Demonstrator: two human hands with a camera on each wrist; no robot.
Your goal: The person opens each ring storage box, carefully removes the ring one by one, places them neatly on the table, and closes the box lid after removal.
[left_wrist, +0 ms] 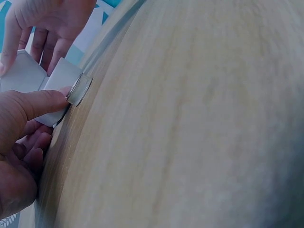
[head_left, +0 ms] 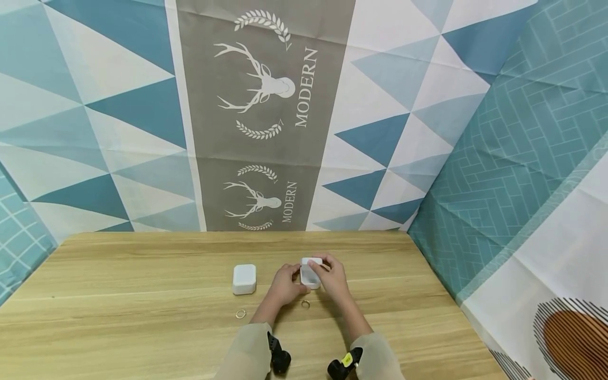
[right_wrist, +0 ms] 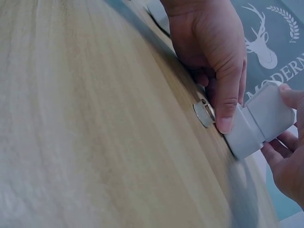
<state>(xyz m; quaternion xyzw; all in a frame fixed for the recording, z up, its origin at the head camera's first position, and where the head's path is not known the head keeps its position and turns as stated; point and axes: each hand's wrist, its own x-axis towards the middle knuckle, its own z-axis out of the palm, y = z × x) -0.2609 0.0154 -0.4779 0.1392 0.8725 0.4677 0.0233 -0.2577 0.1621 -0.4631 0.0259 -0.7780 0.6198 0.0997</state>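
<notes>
A small white ring box [head_left: 311, 278] stands on the wooden table with its hinged lid [right_wrist: 273, 111] raised. My left hand [head_left: 286, 286] grips the base from the left, its thumb along the front wall. From the other side my right hand [head_left: 334, 276] pinches the lid, thumb on the inner face and fingers behind. A metal ring [right_wrist: 204, 114] lies on the table just in front of the box, close to my left thumb. In the head view the inside of the box is partly visible; its contents I cannot tell.
A second white box [head_left: 244, 279], closed, stands to the left of my hands. Nearer the front lies another ring [head_left: 240, 314]. The wooden table [head_left: 142, 279] ends at the back against a patterned cloth [head_left: 266, 121].
</notes>
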